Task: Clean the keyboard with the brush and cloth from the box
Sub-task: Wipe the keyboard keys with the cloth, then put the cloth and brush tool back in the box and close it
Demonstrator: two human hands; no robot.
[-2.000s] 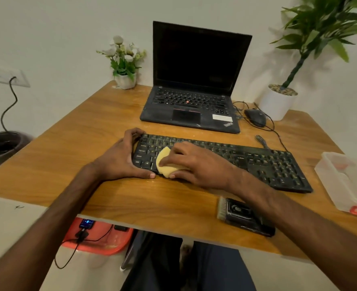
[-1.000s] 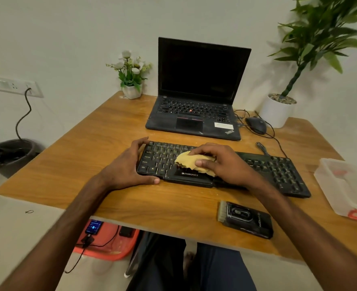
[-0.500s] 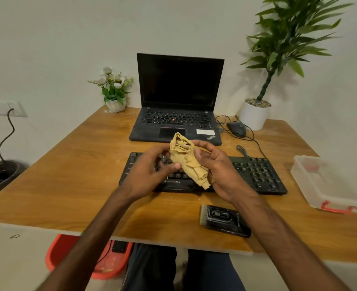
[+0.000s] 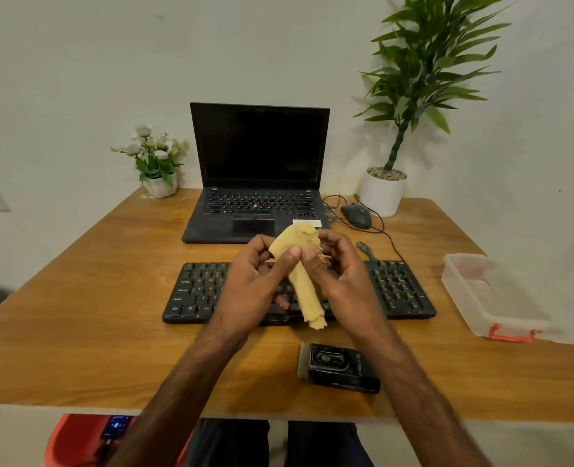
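Both hands hold the yellow cloth (image 4: 304,291) up over the middle of the black keyboard (image 4: 400,291).

The wooden table (image 4: 76,332) carries the keyboard, which lies flat across its middle. Behind the keyboard stands an open laptop (image 4: 258,197) with a dark screen. To the keyboard's right and a little apart sits the clear plastic box (image 4: 491,294) with a red clasp, its lid off. Above the keyboard's centre keys the left hand (image 4: 255,284) and right hand (image 4: 342,281) face each other, fingers curled, each thumb pinching the cloth's upper part against the fingers. The black brush (image 4: 337,367) lies flat in front of the keyboard, nearer the person, bristles pointing left, with neither hand touching it. The cloth hangs in a narrow fold between the palms, and its lower end dangles past the keyboard's near edge.
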